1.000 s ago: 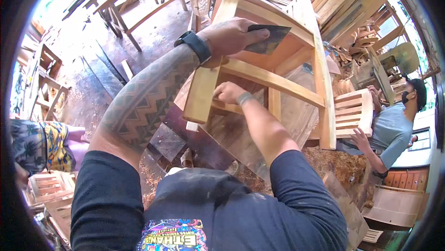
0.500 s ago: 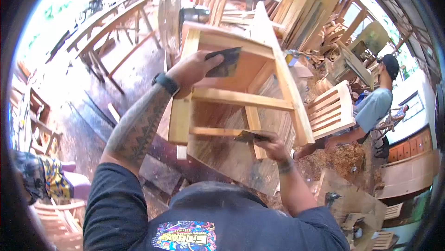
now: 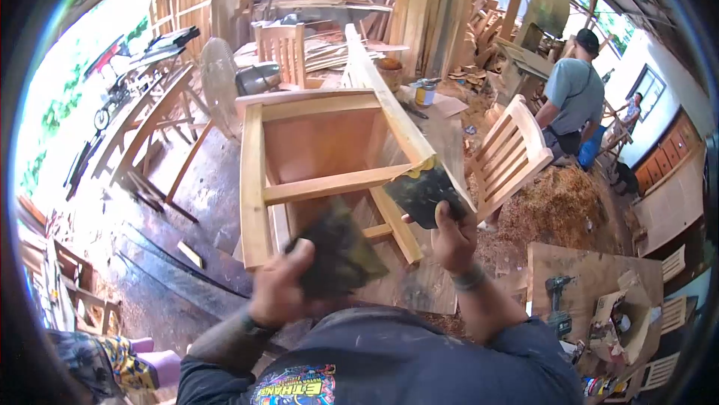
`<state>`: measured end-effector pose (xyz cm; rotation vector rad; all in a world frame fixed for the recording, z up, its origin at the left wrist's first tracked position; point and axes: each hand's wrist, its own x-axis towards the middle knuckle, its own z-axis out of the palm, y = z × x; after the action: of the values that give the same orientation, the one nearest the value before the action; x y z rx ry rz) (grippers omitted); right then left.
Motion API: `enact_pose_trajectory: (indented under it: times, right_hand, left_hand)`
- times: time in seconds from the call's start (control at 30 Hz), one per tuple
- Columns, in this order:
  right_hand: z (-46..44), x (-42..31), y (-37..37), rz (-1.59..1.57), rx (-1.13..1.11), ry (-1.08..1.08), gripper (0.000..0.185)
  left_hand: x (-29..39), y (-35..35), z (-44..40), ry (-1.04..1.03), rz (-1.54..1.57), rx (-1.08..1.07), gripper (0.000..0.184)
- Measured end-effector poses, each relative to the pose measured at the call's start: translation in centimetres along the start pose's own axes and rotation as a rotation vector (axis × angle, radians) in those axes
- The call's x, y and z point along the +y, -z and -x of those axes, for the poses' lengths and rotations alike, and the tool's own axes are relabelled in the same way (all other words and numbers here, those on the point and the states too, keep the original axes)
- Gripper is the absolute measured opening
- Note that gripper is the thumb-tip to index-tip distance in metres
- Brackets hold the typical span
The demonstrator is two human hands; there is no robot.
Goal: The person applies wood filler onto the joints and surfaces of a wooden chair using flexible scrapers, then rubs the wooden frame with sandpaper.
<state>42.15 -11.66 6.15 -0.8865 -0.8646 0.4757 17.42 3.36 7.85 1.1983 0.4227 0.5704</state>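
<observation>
In the head view an unfinished wooden chair (image 3: 329,184) lies tipped over on a work table, with its seat underside and rails facing me. My left hand (image 3: 281,285) grips a dark, flat putty spreader (image 3: 341,251), blurred by motion and smeared yellowish, in front of the chair's near side. My right hand (image 3: 454,239) is closed on a second dark, square putty spreader (image 3: 423,194) with yellowish paste along its top edge. That spreader is at the chair's right-hand leg; whether it touches the wood I cannot tell.
An opened can (image 3: 425,93) stands behind the chair, and a standing fan (image 3: 219,79) is at left. To the right are a slatted chair back (image 3: 513,154), a sawdust heap (image 3: 562,206), a person in a grey shirt (image 3: 575,87) and a cordless drill (image 3: 558,304) on a board.
My left hand has come down from the seat frame toward my body with its spreader. My right hand has lifted its spreader toward the right-hand leg. The view has tilted upward.
</observation>
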Motion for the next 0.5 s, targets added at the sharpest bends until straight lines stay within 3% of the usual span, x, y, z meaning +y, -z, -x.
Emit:
enact_pose_trajectory:
  times: [0.07, 0.17, 0.23, 0.43, 0.5]
  right_hand:
    - [0.8, 0.7, -1.2, -0.020, -0.018, 0.020, 0.033]
    - [2.2, 3.6, -1.5, -0.012, -0.107, 0.078, 0.036]
    - [2.8, 4.1, -1.7, 0.169, -0.142, 0.066, 0.036]
    - [0.6, 3.6, -4.6, 0.513, -0.426, 0.311, 0.040]
    - [0.0, 4.4, -4.7, 0.489, -0.499, 0.353, 0.040]
  left_hand:
    - [-0.3, -2.9, -0.1, 0.294, 0.461, -0.061, 0.052]
    - [-2.8, -3.0, -1.0, 0.261, 0.555, -0.017, 0.051]
    - [-3.2, -2.9, -0.8, 0.238, 0.614, 0.025, 0.051]
    - [-2.3, -1.2, -0.1, 0.122, 0.468, 0.178, 0.044]
    - [-4.0, -0.2, 0.1, 0.030, 0.244, 0.209, 0.039]
